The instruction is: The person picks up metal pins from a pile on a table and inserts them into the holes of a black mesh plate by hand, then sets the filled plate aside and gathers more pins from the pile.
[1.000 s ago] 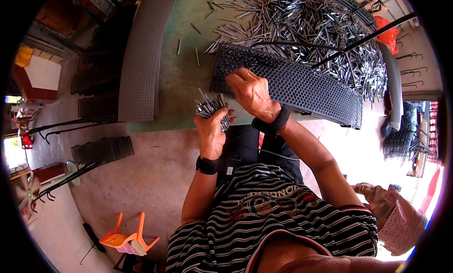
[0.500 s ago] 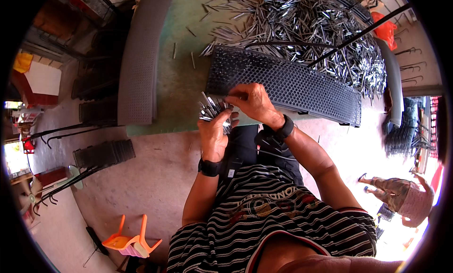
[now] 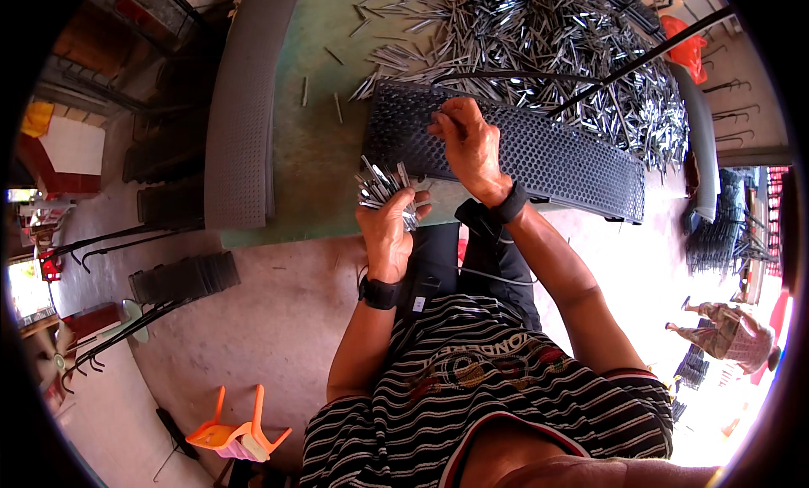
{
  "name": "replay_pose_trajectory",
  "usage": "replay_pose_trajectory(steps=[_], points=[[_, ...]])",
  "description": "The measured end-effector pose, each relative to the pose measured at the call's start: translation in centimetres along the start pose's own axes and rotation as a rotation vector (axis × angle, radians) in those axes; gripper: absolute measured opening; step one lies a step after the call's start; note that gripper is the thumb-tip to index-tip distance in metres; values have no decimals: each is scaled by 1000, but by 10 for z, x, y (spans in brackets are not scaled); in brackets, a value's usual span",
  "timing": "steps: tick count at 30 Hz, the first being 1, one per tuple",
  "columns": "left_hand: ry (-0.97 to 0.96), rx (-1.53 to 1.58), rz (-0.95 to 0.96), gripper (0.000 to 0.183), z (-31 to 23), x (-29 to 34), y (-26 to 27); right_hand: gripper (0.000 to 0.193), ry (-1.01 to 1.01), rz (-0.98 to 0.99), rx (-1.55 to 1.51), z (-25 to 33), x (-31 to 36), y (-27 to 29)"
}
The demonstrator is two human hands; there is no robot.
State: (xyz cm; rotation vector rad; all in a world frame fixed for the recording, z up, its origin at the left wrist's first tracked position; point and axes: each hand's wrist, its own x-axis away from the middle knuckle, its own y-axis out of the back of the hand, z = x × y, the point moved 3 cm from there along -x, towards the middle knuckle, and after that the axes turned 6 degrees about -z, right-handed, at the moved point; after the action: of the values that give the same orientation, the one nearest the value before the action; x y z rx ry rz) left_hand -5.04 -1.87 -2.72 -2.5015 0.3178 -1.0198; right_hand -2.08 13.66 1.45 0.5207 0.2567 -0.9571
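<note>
A bunch of short metal rods (image 3: 381,185) is clasped in my left hand (image 3: 389,231), just off the near edge of the green table. My right hand (image 3: 468,142) is over the left part of a black perforated tray (image 3: 548,155), its fingers drawn together in a pinch. Whatever sits between those fingertips is too small to make out. Rows of round holes cover the tray, which lies slanted along the table's near side. Behind it spreads a large heap of similar metal rods (image 3: 556,41).
On the table's left edge lies a long grey perforated panel (image 3: 244,126). A black bar (image 3: 645,62) crosses above the heap. An orange stool (image 3: 232,433) stands at the lower left. Another person (image 3: 725,336) is at the far right. Dark racks (image 3: 181,273) stand left.
My right hand has moved up and away from the rods in my left hand to above the tray. My left hand still holds the bunch. The person at right has shifted.
</note>
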Motion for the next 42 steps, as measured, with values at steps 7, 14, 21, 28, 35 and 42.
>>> replay_pose_trajectory(steps=[7,14,21,28,35,42], points=[[0,35,-33,21,-4,2,-1,10,227,96,233,0,-1,-6],[-3,39,-21,21,-5,2,-1,10,376,227,503,2,-7,-8],[-4,7,8,17,-3,1,0,12,-27,283,298,8,-3,-1],[-21,-28,47,18,-2,3,-8,7,-375,296,-34,8,8,4],[-19,-44,34,15,1,0,-2,7,-79,17,-19,12,-4,-3],[-13,-88,16,14,-1,-3,2,8,100,110,101,0,-2,-15]])
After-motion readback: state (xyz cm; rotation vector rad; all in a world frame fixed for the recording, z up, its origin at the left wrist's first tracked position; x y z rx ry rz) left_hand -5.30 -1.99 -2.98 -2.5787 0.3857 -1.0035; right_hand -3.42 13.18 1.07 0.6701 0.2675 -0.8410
